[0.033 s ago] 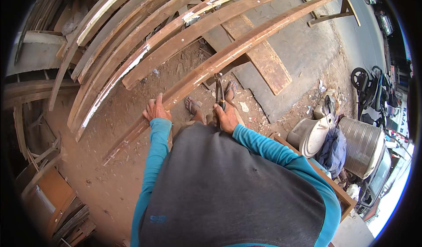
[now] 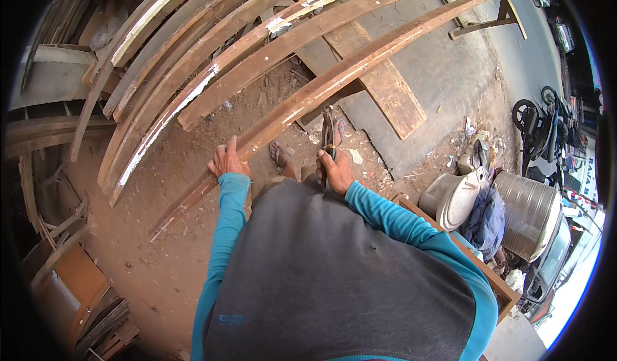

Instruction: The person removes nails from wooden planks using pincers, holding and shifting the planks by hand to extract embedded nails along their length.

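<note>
A long brown wooden beam [image 2: 360, 63] slants in front of me, from low on the left up to the far right, with pale scrapes along it. My left hand [image 2: 229, 160] grips it near its close end, fingers bent over the top edge. In my right hand [image 2: 338, 170] is a pair of pincers [image 2: 328, 124], held upright by its handles just this side of the beam. The metal jaws point away from me and do not touch the wood.
More long beams [image 2: 276, 51], some with white paint, lie beyond mine. A loose plank [image 2: 392, 97] rests on a grey slab [image 2: 379, 136]. To the right stand a toilet bowl [image 2: 453, 197], a ribbed metal drum [image 2: 527, 213] and a wooden frame [image 2: 508, 290]. Scrap wood [image 2: 83, 284] fills the left.
My right hand and the pincers have shifted slightly to the right and turned a little. The left hand and the beam stay where they were.
</note>
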